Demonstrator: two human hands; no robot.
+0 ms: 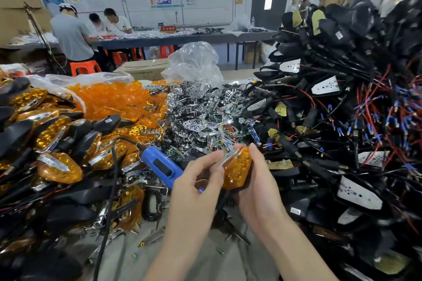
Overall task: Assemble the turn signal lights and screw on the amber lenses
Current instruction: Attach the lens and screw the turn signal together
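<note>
Holding one turn signal light above the surface, the right hand has its fingers curled round the black body, amber lens facing up. The left hand pinches a narrow chrome strip between thumb and fingers, laying it against the upper edge of the lens. Judging by this, the piece in hand is at the fitting stage, with its lens seated but probably not yet screwed down. The blue electric screwdriver lies on the pile just beside the left hand.

To the left sits a heap of finished lights, so a good share is done. Much is left: loose amber lenses, chrome reflectors and a tall mound of wired black housings wait unassembled.
</note>
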